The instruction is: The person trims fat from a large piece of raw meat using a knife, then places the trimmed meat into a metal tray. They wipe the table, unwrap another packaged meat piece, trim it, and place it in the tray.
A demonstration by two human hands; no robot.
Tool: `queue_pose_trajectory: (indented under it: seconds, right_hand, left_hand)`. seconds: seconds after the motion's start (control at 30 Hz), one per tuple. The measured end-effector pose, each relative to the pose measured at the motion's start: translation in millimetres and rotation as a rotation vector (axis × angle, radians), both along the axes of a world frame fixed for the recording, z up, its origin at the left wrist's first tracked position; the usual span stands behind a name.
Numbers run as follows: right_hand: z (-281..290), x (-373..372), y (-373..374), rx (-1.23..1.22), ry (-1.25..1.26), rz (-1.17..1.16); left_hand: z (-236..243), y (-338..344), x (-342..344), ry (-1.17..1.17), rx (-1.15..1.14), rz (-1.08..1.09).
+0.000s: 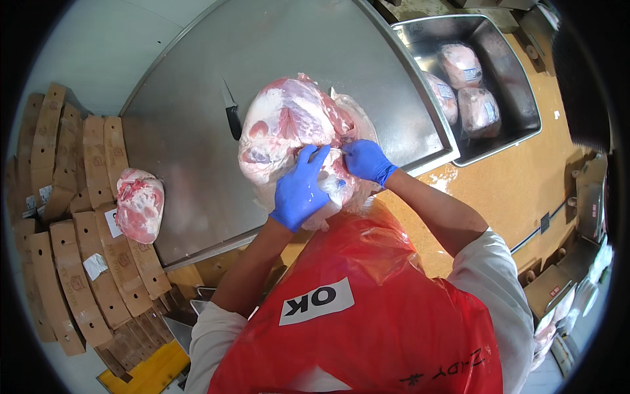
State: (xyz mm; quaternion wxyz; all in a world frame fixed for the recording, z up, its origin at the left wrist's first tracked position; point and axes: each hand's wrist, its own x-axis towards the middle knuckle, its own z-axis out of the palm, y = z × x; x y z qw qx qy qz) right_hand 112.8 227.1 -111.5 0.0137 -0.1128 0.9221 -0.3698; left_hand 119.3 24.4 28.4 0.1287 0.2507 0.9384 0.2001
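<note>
A large piece of raw meat with pale fat lies near the front edge of the metal table. A clear plastic bag is bunched around its right and near sides. My left hand, in a blue glove, is bent over the meat's near edge and grips the bag there. Closed in a fist, my blue-gloved right hand pinches the bag against the right side of the meat. Its fingertips are hidden. Left of the meat lies a knife with a black handle, its blade pointing away.
The metal table has a raised rim. Another meat piece sits at its left edge, beside stacked cardboard boxes. At the far right, a metal tub holds several bagged meat pieces. Boxes line the right side.
</note>
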Motion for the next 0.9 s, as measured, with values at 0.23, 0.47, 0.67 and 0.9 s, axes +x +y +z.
queue_pose_trajectory:
  seconds: [0.23, 0.47, 0.67, 0.9]
  right_hand:
    - [-7, 6, -15, -1.156, -0.637, -0.477]
    - [-2, 13, -6, -1.700, -0.922, -0.664]
    - [-35, 25, 48, -1.580, -0.358, -0.596]
    - [-42, 39, 148, -1.825, -0.259, -0.991]
  left_hand:
    - [-21, -7, 8, 0.028, 0.123, 0.082]
    - [-25, -4, 7, 0.137, 0.134, 0.103]
    - [-34, -9, 10, 0.190, 0.103, 0.115]
    - [-36, -22, 7, 0.140, 0.177, 0.101]
